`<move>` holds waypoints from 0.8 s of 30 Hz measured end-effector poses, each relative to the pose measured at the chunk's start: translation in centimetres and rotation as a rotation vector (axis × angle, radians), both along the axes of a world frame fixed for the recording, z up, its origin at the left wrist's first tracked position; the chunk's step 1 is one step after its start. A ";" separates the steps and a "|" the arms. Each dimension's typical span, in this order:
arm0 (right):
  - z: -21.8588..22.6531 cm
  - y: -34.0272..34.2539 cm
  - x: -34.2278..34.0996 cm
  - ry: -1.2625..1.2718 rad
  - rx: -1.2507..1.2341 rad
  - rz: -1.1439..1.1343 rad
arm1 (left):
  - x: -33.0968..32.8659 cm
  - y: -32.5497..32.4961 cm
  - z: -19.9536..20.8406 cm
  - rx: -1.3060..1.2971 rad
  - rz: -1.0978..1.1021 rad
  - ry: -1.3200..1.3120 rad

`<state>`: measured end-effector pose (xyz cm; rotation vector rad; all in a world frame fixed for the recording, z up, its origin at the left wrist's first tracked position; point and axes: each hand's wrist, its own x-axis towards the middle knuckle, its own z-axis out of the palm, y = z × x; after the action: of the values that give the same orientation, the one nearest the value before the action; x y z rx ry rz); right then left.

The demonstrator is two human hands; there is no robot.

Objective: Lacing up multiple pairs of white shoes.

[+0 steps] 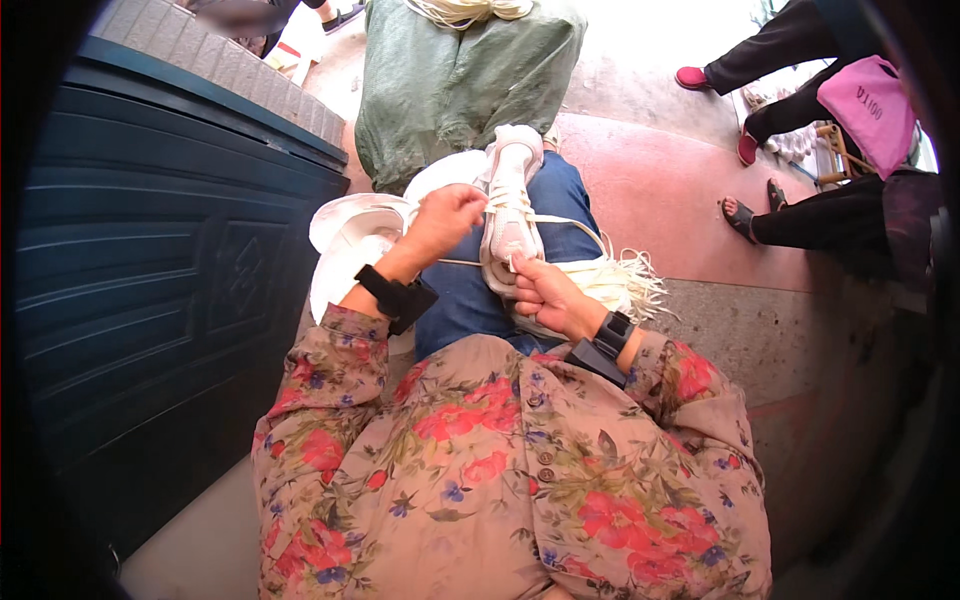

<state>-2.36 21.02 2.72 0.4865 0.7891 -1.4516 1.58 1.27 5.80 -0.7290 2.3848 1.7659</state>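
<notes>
Right hand [548,292] and left hand [445,222], fingers pinching laces on white shoe [510,200]

dark blue panelled door [150,250] left | reddish floor [660,190] | bright daylight

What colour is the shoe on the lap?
The shoe is white, seen best in the head view.

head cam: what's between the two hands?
The white sneaker resting on the lap, its lace running across the gap. The left hand pulls at the laces; the right hand pinches the lace near the shoe's heel.
</notes>
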 end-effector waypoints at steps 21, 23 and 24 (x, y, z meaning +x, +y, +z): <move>0.4 0.7 -0.5 0.001 -0.093 0.081 | -0.6 1.6 -1.8 -0.125 -0.052 -0.070; 0.4 0.7 -0.5 -0.007 -0.096 0.077 | -0.7 1.4 -1.9 0.274 0.033 -0.186; 0.4 0.7 -0.5 0.013 -0.089 0.094 | -0.8 1.4 -1.9 0.465 0.076 -0.248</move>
<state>-2.86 21.76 3.09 0.3681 0.7448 -1.3978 0.75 2.64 3.94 -0.9098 1.7206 2.0130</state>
